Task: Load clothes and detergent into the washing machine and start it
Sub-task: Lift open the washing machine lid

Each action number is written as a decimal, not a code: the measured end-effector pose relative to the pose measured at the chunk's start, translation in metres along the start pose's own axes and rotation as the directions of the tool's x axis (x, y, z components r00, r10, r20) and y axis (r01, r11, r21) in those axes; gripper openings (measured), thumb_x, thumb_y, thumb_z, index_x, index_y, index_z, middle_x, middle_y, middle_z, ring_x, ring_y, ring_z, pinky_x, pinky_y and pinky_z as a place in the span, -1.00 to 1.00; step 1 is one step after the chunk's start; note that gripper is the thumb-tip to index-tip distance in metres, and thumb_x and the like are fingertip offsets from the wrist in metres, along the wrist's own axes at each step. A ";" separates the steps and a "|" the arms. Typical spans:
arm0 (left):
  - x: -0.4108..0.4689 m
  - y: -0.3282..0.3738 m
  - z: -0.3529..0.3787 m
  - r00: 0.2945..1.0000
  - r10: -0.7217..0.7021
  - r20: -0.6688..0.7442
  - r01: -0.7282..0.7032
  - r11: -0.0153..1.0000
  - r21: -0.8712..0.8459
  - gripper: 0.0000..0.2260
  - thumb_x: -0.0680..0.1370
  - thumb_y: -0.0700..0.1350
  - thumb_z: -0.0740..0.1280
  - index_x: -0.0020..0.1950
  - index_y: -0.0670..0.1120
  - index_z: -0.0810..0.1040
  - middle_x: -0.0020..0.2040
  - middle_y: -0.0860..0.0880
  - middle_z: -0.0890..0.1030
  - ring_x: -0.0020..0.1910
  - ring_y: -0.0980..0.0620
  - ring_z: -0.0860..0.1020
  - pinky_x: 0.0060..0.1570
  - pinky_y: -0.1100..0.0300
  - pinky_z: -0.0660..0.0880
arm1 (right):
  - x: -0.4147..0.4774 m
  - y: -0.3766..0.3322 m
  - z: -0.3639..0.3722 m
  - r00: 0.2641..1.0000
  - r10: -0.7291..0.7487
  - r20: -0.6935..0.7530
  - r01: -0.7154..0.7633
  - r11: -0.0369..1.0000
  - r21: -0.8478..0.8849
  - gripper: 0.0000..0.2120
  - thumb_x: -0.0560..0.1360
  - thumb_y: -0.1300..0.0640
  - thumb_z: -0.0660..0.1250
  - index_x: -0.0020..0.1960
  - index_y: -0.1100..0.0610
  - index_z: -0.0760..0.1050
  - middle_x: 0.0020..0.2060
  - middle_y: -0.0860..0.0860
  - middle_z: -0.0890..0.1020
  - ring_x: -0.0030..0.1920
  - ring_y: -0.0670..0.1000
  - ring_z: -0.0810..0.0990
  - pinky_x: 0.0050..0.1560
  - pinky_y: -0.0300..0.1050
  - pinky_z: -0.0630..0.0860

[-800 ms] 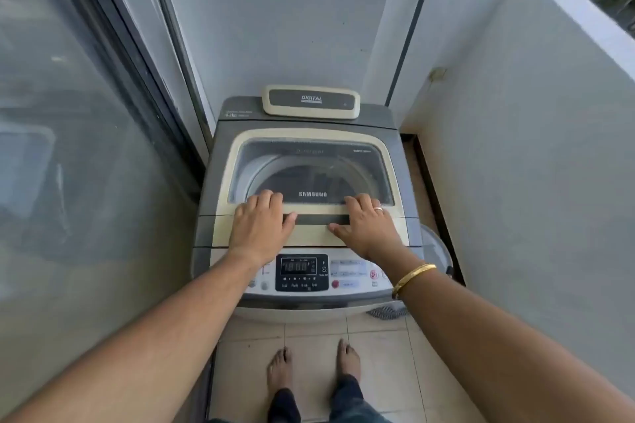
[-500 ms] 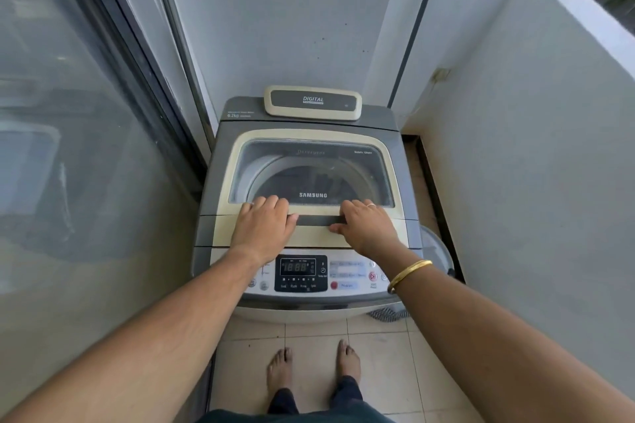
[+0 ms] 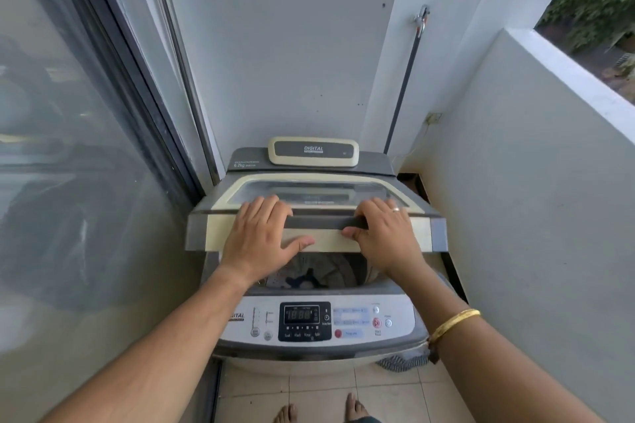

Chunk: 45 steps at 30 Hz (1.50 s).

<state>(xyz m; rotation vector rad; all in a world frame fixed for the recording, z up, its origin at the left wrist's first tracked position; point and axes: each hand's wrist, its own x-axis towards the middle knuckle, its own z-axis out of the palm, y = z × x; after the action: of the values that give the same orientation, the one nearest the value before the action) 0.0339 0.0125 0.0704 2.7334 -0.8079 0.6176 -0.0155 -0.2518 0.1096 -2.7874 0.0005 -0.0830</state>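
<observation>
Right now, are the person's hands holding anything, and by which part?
Yes. Both the left hand and the right hand hold the washing machine's lid by its front edge, on either side of the dark handle strip. The lid is partly raised.

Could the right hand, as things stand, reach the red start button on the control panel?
Probably yes. The right hand grips the raised lid, but the start button sits uncovered on the control panel just below that wrist; it would need to let go first.
</observation>
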 end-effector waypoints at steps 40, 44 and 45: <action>0.216 0.137 0.041 0.991 0.054 -0.119 -0.094 0.928 -0.360 -0.94 0.71 -0.14 0.37 0.10 -0.12 0.58 -0.01 -0.09 0.66 0.02 -0.07 0.57 0.03 0.07 0.47 | 0.136 0.148 -0.077 0.829 0.012 -0.559 0.042 0.996 0.084 -0.90 0.63 0.16 0.31 0.08 0.17 0.56 0.03 0.13 0.63 0.08 0.22 0.57 0.12 0.14 0.55; 0.215 0.233 0.107 0.982 0.110 0.151 -0.027 0.883 -0.469 -0.97 0.70 -0.10 0.39 0.09 -0.02 0.57 -0.05 0.00 0.70 -0.07 -0.06 0.67 -0.09 0.00 0.63 | 0.100 0.263 -0.047 0.884 0.129 -0.450 -0.086 0.990 0.116 -0.90 0.63 0.14 0.29 0.05 0.16 0.54 -0.03 0.13 0.63 0.03 0.22 0.56 0.08 0.16 0.54; 0.214 0.255 0.128 0.976 0.078 0.201 0.028 0.878 -0.479 -0.97 0.68 -0.09 0.39 0.07 0.01 0.56 -0.08 0.04 0.70 -0.09 -0.07 0.67 -0.12 0.00 0.63 | 0.091 0.291 -0.034 0.899 0.155 -0.410 -0.113 0.986 0.126 -0.91 0.64 0.14 0.29 0.04 0.15 0.53 -0.04 0.12 0.63 0.02 0.22 0.56 0.06 0.17 0.54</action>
<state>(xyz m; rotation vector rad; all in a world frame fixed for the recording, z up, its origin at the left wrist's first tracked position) 0.0958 -0.3384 0.0783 2.3506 -0.9034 0.0943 0.0761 -0.5372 0.0461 -2.6052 0.2878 -0.6272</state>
